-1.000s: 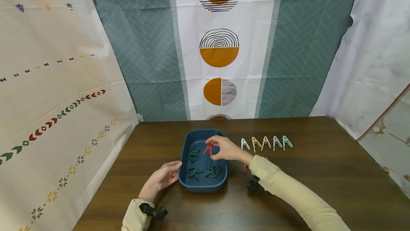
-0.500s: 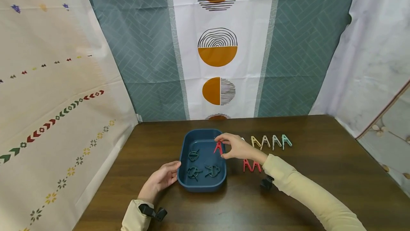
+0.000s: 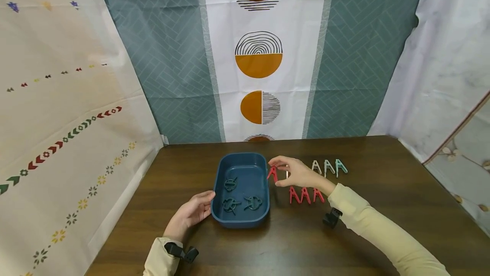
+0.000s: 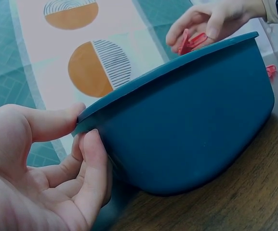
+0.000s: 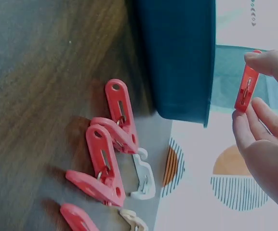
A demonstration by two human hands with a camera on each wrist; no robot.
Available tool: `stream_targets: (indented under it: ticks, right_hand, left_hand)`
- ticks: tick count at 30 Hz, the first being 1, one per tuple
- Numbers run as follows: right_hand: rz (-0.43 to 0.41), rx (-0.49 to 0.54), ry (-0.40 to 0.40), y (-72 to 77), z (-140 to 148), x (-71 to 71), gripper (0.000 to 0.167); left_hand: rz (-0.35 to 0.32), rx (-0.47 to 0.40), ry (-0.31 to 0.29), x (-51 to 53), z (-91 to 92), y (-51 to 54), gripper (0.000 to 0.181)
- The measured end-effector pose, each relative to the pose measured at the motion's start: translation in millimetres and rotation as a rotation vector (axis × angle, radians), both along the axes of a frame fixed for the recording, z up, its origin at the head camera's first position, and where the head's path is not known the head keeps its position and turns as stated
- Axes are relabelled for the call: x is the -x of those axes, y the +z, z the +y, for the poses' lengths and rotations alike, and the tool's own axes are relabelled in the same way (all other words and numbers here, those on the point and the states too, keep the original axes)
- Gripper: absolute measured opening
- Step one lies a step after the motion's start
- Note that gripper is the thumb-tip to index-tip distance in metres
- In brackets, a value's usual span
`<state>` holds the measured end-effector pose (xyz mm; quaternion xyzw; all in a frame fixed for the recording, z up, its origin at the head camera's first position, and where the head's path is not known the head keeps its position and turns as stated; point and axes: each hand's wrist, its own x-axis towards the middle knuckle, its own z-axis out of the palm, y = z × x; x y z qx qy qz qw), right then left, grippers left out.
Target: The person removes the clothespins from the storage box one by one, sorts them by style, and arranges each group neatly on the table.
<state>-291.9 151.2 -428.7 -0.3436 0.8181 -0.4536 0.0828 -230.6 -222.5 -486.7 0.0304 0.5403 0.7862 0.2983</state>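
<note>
My left hand (image 3: 193,210) pinches the left rim of a deep blue plastic bin (image 3: 240,225) between thumb and fingers, as the left wrist view shows at the bin's edge (image 4: 187,110). Just past the bin's right rim, my right hand (image 3: 298,173) holds a red clothespin (image 3: 273,174) above the table. In the right wrist view this clothespin (image 5: 247,84) sits between thumb and fingertips. Three dark green pieces with thin loops and prongs, one of them at the back left (image 3: 230,184), lie in the bin; their kind is unclear.
Three red clothespins, the middle one (image 3: 305,195) included, stand in a row right of the bin. Behind them runs a row of pale clothespins, a mint one (image 3: 340,166) at its right end; my right hand partly hides this row. A patterned cloth (image 3: 258,67) hangs behind the table.
The right hand has moved right, carrying the red clothespin from over the bin to beyond its right rim. The left hand stays at the bin's left rim.
</note>
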Motion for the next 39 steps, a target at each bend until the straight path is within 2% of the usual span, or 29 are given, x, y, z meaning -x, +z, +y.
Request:
stream_targets:
  ticks: [6,14,25,32,39]
  right_hand:
    - [-0.024,0.014,-0.024,3.6,10,1.1,0.065]
    - [-0.015,-0.006,-0.034,-1.3,30,-0.6,0.066]
    - [0.008,-0.041,-0.056,-16.4,58,-5.7,0.065]
    - [0.014,-0.055,-0.074,-27.7,71,-6.2,0.067]
    - [0.029,-0.122,-0.116,-32.9,90,-10.8,0.068]
  left_hand:
    - [0.017,0.003,-0.021,0.0,-0.4,1.7,0.016]
    - [0.008,-0.015,-0.02,0.4,-1.5,-0.7,0.018]
    - [0.002,-0.029,-0.021,2.0,-1.5,-2.0,0.017]
    - [0.005,-0.03,0.003,0.8,-0.7,-2.2,0.014]
    - [0.012,-0.042,-0.019,1.8,-0.7,-1.5,0.015]
